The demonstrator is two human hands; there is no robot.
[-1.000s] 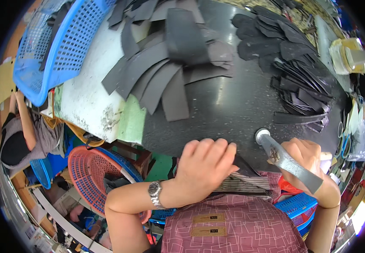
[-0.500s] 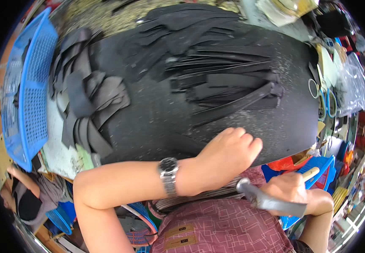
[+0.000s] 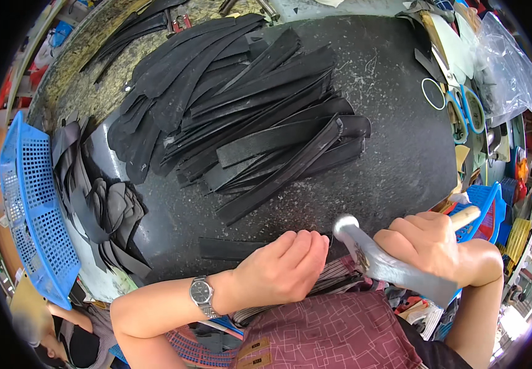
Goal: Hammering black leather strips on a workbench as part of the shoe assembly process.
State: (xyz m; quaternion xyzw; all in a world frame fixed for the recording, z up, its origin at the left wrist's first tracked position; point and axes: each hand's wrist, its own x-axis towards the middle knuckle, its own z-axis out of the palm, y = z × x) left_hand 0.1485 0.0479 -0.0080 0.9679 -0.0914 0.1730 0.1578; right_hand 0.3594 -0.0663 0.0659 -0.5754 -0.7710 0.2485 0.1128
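My right hand (image 3: 420,246) grips a hammer (image 3: 395,267) by its pale wooden handle. The hammer's round polished face points toward my left hand, and its long flat end reaches down to the right. At the front edge of a black board (image 3: 395,166), my left hand (image 3: 284,264) is closed, fingers pressed together. A black strip (image 3: 229,248) lies flat along that edge and runs in behind those fingers; the grip itself is mostly hidden. Beyond my hands, several black strips (image 3: 272,135) lie in an overlapping, fanned pile.
Dark grey curved pieces (image 3: 109,212) are heaped at the left beside a blue plastic basket (image 3: 47,215). Blue-handled scissors (image 3: 466,111) and a clear plastic bag (image 3: 506,67) lie at the right. Another person's arm (image 3: 72,313) shows at the lower left.
The view has shifted and turned. My left hand has moved left and lower in the picture, closer to the board's front edge. The hammer is raised slightly, still in my right hand.
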